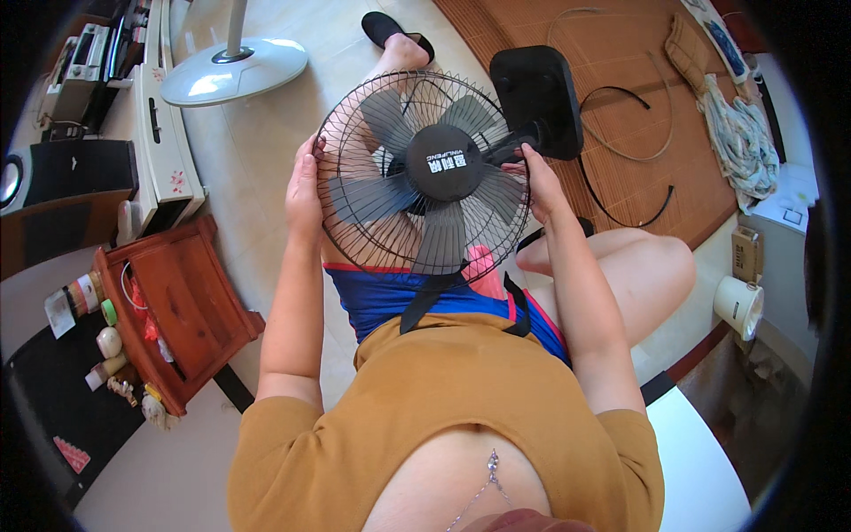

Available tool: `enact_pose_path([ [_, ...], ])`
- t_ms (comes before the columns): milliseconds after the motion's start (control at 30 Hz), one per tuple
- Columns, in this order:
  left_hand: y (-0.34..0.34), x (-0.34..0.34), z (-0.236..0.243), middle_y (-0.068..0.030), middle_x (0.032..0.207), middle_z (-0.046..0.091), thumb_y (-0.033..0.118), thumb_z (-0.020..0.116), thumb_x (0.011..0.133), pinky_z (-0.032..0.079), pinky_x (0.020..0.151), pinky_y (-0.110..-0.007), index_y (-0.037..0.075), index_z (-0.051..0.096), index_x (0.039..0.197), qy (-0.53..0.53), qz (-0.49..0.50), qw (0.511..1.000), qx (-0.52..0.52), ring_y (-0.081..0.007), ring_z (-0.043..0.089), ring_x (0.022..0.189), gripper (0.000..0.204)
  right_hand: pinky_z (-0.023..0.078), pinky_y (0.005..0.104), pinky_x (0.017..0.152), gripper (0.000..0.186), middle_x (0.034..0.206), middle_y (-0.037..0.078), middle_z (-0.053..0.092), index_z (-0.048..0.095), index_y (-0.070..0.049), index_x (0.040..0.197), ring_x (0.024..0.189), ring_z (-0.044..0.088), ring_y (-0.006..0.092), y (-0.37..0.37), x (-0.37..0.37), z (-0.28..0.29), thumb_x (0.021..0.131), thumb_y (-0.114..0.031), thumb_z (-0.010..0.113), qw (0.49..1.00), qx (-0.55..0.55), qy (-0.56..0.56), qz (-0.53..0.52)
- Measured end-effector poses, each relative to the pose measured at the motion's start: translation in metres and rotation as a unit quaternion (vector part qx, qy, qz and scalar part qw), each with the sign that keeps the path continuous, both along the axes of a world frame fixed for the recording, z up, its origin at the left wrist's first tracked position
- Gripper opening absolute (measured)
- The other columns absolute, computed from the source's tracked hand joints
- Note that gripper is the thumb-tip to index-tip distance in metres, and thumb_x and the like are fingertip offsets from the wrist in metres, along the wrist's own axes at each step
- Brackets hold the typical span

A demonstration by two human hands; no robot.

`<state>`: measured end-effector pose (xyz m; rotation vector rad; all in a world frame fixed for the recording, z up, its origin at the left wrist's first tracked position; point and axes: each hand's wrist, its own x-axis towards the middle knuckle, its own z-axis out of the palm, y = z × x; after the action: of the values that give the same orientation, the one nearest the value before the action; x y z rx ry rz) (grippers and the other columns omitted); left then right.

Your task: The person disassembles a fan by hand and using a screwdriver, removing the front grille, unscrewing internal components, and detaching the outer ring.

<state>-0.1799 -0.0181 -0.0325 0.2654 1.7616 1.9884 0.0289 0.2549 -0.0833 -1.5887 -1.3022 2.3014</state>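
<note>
A black fan head [370, 199] with a round wire guard and grey blades lies over my lap, facing up, its dark base or bracket [536, 89] sticking out at the upper right. My left hand [305, 177] grips the guard's left rim, fingertips partly behind the wires. My right hand [536, 182] holds the right side, fingers closed at the rim beside the bracket's neck; exactly which part they grip is hard to tell. A black strap [417, 306] hangs below the guard across my blue shorts.
A round white stand base [232, 71] is on the floor ahead. A bamboo mat [620, 35] holds loose cables [660, 213] and bunched cloth [731, 146]. A wooden stool [177, 328] with small items and a white cabinet [173, 168] are left; a white bucket [736, 306] is right.
</note>
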Motion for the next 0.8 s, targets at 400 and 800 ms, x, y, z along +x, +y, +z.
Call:
enact_pose_path([
  [400, 0.027, -0.014, 0.026, -0.0144, 0.129, 0.048, 0.023, 0.036, 0.098, 0.037, 0.096, -0.031, -0.004, 0.04, 0.134, 0.092, -0.196, 0.975, -0.045, -0.0187, 0.047, 0.115, 0.045, 0.045, 0.0357, 0.08, 0.042, 0.1, 0.013, 0.058, 0.049, -0.01, 0.112, 0.089, 0.055, 0.0234, -0.059, 0.061, 0.024, 0.088, -0.044, 0.047, 0.98, 0.013, 0.019, -0.198],
  [800, 0.016, 0.004, 0.054, -0.0181, 0.139, 0.039, 0.019, 0.032, 0.099, 0.033, 0.103, -0.036, -0.005, 0.03, 0.138, 0.032, -0.15, 0.97, 0.188, -0.0243, 0.04, 0.127, 0.046, 0.046, 0.0274, 0.072, 0.041, 0.096, 0.008, 0.058, 0.046, -0.004, 0.121, 0.082, 0.057, 0.0155, -0.051, 0.05, 0.088, 0.093, -0.034, 0.044, 0.963, 0.167, 0.106, -0.181],
])
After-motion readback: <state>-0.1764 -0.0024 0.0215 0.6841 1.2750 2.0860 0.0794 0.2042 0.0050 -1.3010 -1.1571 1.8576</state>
